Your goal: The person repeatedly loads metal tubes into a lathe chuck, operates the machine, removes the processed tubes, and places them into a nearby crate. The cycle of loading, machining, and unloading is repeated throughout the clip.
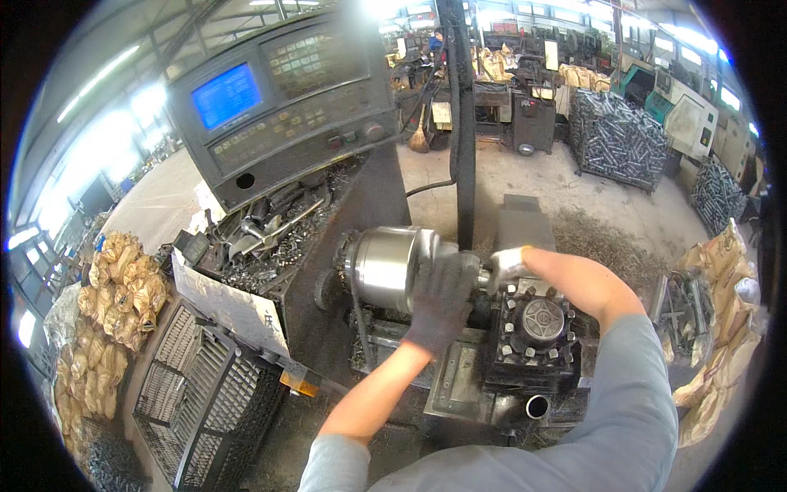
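A shiny metal lathe chuck (pixel 386 267) sits in front of the dark machine body. My left hand (pixel 444 295), in a dark knit glove and blurred, is at the right face of the chuck, its palm side hidden. Close to its right, my right hand (pixel 505 268), in a whitish glove, is at a short metal part (pixel 484 278) between the chuck and the tool post; its fingers are partly hidden. Just below my right forearm stands the square tool post (pixel 542 321) with bolts around its round cap. A hollow metal tube end (pixel 537 406) shows below it.
The control panel (pixel 295 92) with a lit screen stands upper left. Beneath it, a chip-covered tray (pixel 276 246) holds a metal wrench-like tool. Black plastic crates (pixel 203 393) and wrapped bundles (pixel 123 289) are at left. Wire bins of metal parts (pixel 621 138) and paper sacks (pixel 716 344) are at right.
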`<move>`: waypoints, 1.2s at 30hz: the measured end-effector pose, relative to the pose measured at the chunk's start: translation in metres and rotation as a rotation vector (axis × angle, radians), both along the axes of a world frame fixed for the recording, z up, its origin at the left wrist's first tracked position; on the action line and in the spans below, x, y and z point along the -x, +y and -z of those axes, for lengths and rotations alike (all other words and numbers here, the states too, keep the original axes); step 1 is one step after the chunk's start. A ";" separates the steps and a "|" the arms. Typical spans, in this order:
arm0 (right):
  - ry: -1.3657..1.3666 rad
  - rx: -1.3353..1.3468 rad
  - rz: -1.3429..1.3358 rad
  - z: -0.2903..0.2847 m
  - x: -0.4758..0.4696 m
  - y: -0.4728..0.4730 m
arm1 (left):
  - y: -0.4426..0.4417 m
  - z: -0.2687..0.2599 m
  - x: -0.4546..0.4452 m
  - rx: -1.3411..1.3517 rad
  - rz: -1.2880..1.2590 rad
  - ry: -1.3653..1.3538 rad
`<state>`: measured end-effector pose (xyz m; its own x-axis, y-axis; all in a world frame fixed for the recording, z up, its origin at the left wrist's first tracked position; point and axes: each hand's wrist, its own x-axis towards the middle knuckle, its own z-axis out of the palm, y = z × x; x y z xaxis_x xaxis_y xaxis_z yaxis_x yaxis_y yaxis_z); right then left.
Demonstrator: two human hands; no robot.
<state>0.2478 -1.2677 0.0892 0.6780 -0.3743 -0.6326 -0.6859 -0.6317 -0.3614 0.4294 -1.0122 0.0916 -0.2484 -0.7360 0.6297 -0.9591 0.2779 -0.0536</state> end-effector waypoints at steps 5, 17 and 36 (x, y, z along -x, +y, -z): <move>0.090 0.280 -0.143 -0.025 0.070 0.023 | -0.093 0.010 0.040 -0.109 -0.127 -0.403; -0.377 0.906 0.641 -0.090 0.244 0.224 | -0.096 -0.102 0.110 -0.558 0.437 0.481; -0.731 0.593 0.817 0.021 0.304 0.401 | -0.207 -0.088 -0.001 -0.561 -0.248 -0.092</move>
<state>-0.0567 -0.8664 0.0684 0.2341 -0.9505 0.2045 -0.7127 -0.3108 -0.6288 0.4303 -1.2193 0.1795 -0.0628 -0.9914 0.1145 -0.9971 0.0574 -0.0497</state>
